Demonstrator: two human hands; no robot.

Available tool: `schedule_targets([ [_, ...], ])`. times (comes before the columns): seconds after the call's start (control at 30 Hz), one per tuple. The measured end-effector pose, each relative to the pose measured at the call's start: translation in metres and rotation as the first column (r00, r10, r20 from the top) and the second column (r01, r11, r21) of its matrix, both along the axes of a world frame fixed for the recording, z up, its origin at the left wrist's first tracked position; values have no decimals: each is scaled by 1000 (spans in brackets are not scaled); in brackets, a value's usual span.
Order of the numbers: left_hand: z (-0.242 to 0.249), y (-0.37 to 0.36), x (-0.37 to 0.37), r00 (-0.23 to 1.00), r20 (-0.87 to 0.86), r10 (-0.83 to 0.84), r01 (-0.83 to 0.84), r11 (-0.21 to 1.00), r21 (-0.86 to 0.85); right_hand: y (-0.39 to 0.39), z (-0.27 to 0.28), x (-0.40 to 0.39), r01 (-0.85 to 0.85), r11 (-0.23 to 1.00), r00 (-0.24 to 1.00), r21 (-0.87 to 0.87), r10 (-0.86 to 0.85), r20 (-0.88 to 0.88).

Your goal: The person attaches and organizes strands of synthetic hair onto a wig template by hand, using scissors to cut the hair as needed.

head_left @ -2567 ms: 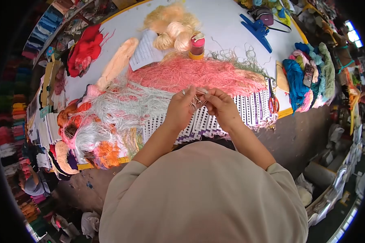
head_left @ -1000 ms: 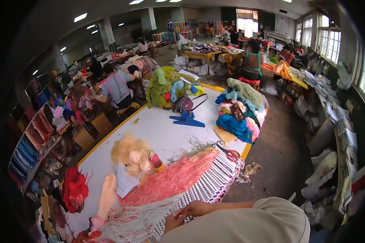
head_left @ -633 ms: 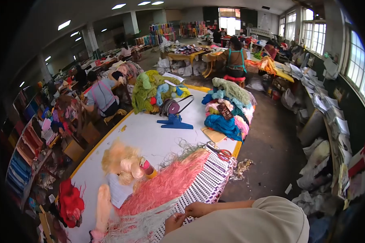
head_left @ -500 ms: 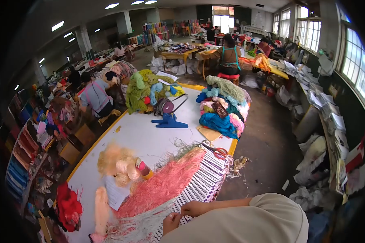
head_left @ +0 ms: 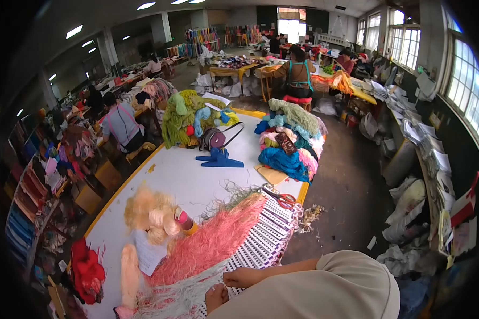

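A patterned strip (head_left: 261, 234) in white and dark purple curves along the near right of the white table, with a mass of pink threads (head_left: 213, 234) and pale grey threads (head_left: 186, 287) spreading from its left side. My left hand (head_left: 216, 296) is closed at the strip's lower end, beside the grey threads. Just above and right of it, my right hand (head_left: 240, 277) is closed over the strip, knuckles up. What the fingers of either hand hold is too small to make out. Red-handled scissors (head_left: 286, 200) lie on the strip's far end.
On the white table (head_left: 181, 181) lie a blue clamp-like object (head_left: 220, 159), a purple bag (head_left: 213, 139), green yarn (head_left: 181, 117), multicoloured yarn (head_left: 287, 138), peach yarn (head_left: 157, 218), a thread cone (head_left: 186, 222) and a paper sheet (head_left: 150, 252). People sit at tables beyond.
My hands have shifted slightly left along the strip, the right one coming closer above the left. The whole view has moved a little.
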State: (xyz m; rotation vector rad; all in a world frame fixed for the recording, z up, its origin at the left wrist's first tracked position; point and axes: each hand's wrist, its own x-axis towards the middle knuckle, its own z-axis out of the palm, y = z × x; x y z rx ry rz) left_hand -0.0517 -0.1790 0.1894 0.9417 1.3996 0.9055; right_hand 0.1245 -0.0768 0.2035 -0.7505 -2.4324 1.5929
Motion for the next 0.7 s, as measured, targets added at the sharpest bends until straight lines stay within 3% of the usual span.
schedule_targets([
  [0.13,-9,-1,0,992,-129,-11,23,995,99,-1,-10,1,9,1000,1000,16,-9,-1],
  [0.2,-13,1,-2,923,-374,-93,224,919,323,-3,-9,4,34,999,999,-14,-34,-22],
  [0.23,-11,5,1,924,-371,-90,223,917,330,-3,-8,7,44,998,999,-38,-44,20],
  [0.27,-7,7,3,999,19,37,-39,996,78,-3,-7,9,56,996,997,-66,-52,60],
  [0.3,-3,8,6,898,349,270,-183,947,-263,-3,-6,11,53,997,997,-48,-51,52],
  [0.33,-1,9,7,900,344,268,-179,946,-271,-3,-8,12,72,996,997,-59,-71,30],
  [0.4,-1,8,7,1000,-7,0,0,999,46,-6,-12,15,107,991,994,-83,-107,5],
  [0.43,-4,5,6,1000,-8,-10,11,999,33,-9,-14,16,120,989,992,-85,-122,-17],
  [0.5,-10,13,9,909,355,217,-144,964,-222,-9,-14,20,124,990,991,-65,-127,-40],
  [0.6,-7,17,17,924,320,208,-142,966,-218,-10,-13,24,149,988,989,-51,-149,9],
  [0.7,-9,12,14,957,245,156,-115,978,-174,-11,-25,24,186,982,981,-20,-187,-53],
])
